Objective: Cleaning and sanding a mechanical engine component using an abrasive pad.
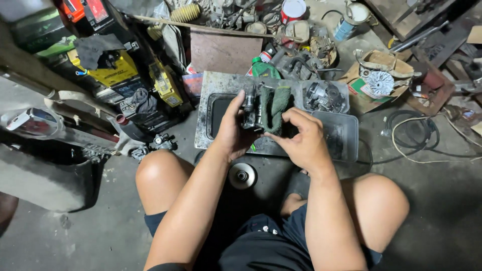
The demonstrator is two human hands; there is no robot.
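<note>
Both hands (271, 133) gripping dark metal part (249, 113), green rag (275, 106), grey tray (337, 131)

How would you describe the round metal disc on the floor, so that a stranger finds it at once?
Start at the grey metal tray on the floor in front of the seated person. Just below its near edge, between the two knees and under the left forearm, lies the round metal disc. Unlike the dark, irregular part that the hands hold over the tray, it is flat, circular and silvery, with a small hub.

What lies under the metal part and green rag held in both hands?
A grey metal tray with a dark recessed well sits beneath the metal part and green rag. The left hand and right hand cover its middle.
</note>
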